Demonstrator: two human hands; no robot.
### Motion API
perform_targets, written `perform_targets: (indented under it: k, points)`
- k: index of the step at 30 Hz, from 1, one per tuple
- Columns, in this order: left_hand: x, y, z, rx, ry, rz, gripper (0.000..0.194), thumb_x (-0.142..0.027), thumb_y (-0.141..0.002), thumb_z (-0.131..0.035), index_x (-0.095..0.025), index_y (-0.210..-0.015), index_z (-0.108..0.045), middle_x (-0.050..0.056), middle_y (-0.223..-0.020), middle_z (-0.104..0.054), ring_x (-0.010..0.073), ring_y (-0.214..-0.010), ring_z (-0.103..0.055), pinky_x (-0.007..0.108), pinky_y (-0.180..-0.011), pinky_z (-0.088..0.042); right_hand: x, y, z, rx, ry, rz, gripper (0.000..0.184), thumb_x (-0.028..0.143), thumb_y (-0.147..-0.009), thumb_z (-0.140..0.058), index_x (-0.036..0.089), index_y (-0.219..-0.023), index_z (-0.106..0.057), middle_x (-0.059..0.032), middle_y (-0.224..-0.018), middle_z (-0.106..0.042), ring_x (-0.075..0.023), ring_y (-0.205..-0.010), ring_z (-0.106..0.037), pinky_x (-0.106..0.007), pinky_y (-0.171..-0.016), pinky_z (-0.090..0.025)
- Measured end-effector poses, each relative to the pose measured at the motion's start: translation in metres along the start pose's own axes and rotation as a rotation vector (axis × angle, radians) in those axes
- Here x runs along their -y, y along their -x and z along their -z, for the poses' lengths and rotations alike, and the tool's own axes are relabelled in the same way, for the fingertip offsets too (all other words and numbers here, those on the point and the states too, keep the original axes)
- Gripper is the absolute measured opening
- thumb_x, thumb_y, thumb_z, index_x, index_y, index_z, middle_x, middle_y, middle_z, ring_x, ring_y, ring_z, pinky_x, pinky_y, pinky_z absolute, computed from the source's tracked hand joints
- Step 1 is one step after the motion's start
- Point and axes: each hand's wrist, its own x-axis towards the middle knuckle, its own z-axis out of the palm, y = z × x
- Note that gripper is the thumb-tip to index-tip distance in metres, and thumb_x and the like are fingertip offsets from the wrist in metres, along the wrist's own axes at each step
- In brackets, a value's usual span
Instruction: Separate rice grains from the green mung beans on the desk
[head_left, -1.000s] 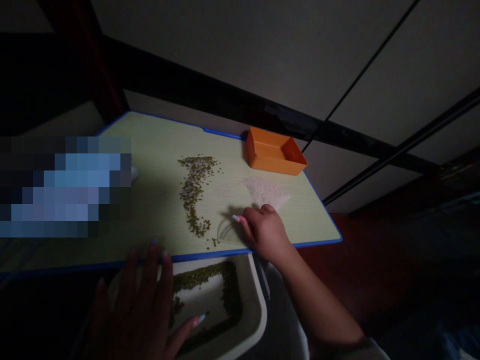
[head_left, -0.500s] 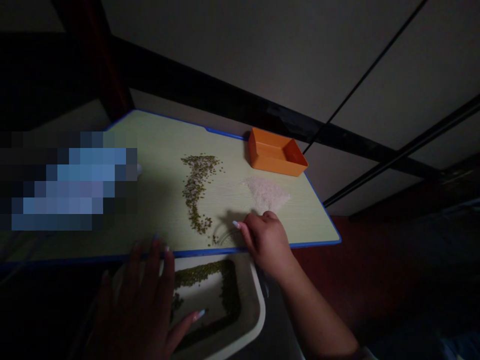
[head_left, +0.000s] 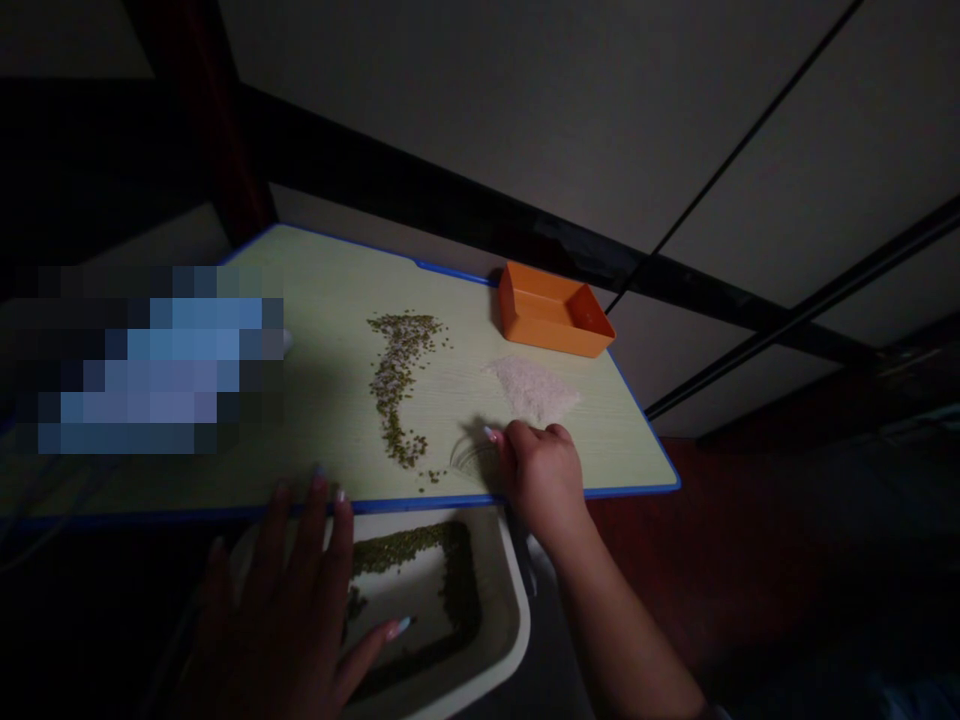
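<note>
My right hand (head_left: 541,475) is curled closed, resting at the table's front edge just below a pile of white rice grains (head_left: 536,388). Whatever its fingers hold, if anything, is hidden. To its left, a curved strip of green beans mixed with white grains (head_left: 391,375) lies on the pale table. My left hand (head_left: 292,590) has its fingers spread over the left part of a white basin (head_left: 517,620), fingertips near the table edge. Green beans (head_left: 461,580) line the basin's bottom along its sides. Nothing shows in that hand.
An orange box (head_left: 555,315) stands at the back right of the blue-edged table (head_left: 322,300). A pixelated bluish object (head_left: 180,360) is on the left side. Pale cabinet panels (head_left: 480,110) rise behind the table.
My right hand has moved slightly to the right along the table's front edge, still curled. My left hand stays spread over the basin. The view has shifted a little.
</note>
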Motion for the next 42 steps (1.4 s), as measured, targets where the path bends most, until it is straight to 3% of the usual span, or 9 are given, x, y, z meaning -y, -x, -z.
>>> perform_targets:
  k: [17,29,38,42]
  points:
    - [0.001,0.002,-0.002,-0.006,0.032,0.005,0.091,-0.046,-0.098,-0.040,-0.010,-0.166,0.008,0.025,-0.178,-0.003,0.0432,-0.165,0.005,0.081,-0.124,-0.008,0.006,0.003,0.002,0.043,-0.047,0.034,0.027,0.032,-0.106,-0.058,0.020,-0.085,-0.069,-0.0069,-0.080,-0.079,-0.0204,-0.074,-0.069,-0.032,-0.078,-0.032]
    - [-0.002,0.001,-0.006,-0.071,0.056,0.022,0.083,-0.051,-0.102,-0.028,-0.010,-0.167,0.001,0.027,-0.177,-0.012,0.0454,-0.164,-0.003,0.081,-0.123,-0.011,0.007,0.001,0.001,0.036,-0.035,0.041,0.027,0.030,-0.107,-0.056,0.019,-0.085,-0.068,-0.0070,-0.080,-0.079,-0.0199,-0.074,-0.070,-0.032,-0.079,-0.032]
    - [0.000,0.002,0.000,0.027,0.038,0.040,0.093,-0.046,-0.097,-0.044,-0.012,-0.166,0.008,0.028,-0.174,-0.019,0.0500,-0.162,-0.012,0.084,-0.120,-0.017,0.007,-0.002,-0.001,0.027,-0.020,0.006,0.027,0.031,-0.107,-0.056,0.019,-0.086,-0.068,-0.0080,-0.081,-0.079,-0.0197,-0.073,-0.070,-0.032,-0.077,-0.031]
    - [-0.001,0.002,0.000,0.047,0.019,0.037,0.094,-0.044,-0.096,-0.045,-0.012,-0.166,0.010,0.028,-0.175,-0.014,0.0484,-0.163,-0.006,0.083,-0.121,-0.017,0.008,-0.006,0.000,0.041,-0.011,-0.013,0.028,0.033,-0.107,-0.056,0.019,-0.086,-0.068,-0.0088,-0.083,-0.080,-0.0194,-0.075,-0.070,-0.031,-0.076,-0.031]
